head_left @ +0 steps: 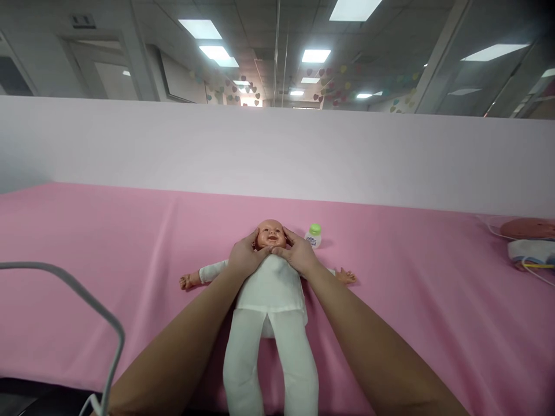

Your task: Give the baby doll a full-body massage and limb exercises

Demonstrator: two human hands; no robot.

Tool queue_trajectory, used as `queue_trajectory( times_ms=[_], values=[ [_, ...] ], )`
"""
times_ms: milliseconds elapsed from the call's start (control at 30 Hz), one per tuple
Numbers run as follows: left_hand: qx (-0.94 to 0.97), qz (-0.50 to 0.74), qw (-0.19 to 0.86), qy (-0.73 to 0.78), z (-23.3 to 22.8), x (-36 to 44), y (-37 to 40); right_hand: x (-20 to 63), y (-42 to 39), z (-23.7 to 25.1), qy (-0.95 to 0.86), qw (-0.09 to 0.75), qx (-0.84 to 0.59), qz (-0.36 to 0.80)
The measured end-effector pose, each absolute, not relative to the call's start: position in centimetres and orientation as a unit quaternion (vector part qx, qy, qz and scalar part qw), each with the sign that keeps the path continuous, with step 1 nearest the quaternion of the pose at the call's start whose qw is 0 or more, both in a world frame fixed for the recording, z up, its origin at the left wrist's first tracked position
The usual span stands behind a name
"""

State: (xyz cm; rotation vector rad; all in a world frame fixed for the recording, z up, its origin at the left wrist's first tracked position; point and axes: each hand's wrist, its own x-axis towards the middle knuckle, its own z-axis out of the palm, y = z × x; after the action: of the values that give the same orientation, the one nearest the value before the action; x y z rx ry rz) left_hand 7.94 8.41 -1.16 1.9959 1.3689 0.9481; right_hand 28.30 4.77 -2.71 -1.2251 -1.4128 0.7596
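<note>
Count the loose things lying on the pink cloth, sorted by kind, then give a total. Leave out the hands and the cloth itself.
Baby dolls in white clothes: 1
Small bottles with a green cap: 1
Reddish rounded things at the far right edge: 1, too cropped to identify
Pale bundles with a yellow cord: 1
Total: 4
</note>
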Motion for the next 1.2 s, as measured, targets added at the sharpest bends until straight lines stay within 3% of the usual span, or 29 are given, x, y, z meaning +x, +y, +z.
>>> queue_trajectory(
  times_ms=[267,733,1200],
  values=[
    [0.751,0.362,0.281,0.476,-1.6,7.2,9.0,28.5,5.6,-3.3,-0.583,0.535,-0.517,0.326],
    [0.731,0.364,0.354,0.456,-2.5,5.9,10.7,30.6,5.8,-3.3,-0.558,0.537,-0.439,0.455],
    [0.764,0.335,0.263,0.486,-1.8,6.9,9.3,28.3,6.0,-4.1,-0.567,0.538,-0.548,0.299]
  ],
)
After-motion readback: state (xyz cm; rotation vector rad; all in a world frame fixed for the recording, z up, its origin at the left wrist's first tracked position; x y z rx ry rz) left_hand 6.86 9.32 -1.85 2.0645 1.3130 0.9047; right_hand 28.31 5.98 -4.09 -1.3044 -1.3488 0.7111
